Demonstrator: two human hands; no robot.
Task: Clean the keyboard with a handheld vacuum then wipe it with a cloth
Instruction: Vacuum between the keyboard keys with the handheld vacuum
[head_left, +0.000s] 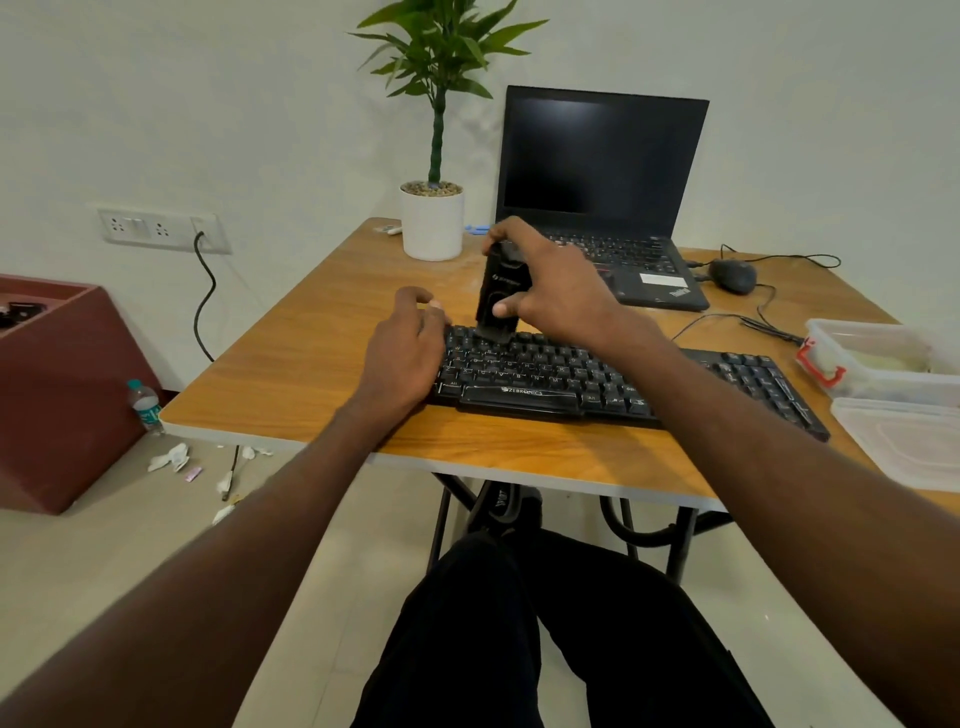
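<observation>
Resting on the left end of the black keyboard (597, 382), the left hand (402, 351) lies with fingers relaxed; just right, the right hand (550, 291) grips the upright black handheld vacuum (496, 296), nozzle touching the top key rows on the wooden table (311, 358).

My two forearms bare with no sleeves in view, both hands (402, 358) ungloved, black trousers (561, 634), black shoe (501, 506) with white lettering

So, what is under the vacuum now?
The vacuum, held upright by the right hand, has its nozzle on the top-left key rows of the keyboard. The keys directly under the nozzle are covered. The left hand rests on the keyboard's left end.
</observation>
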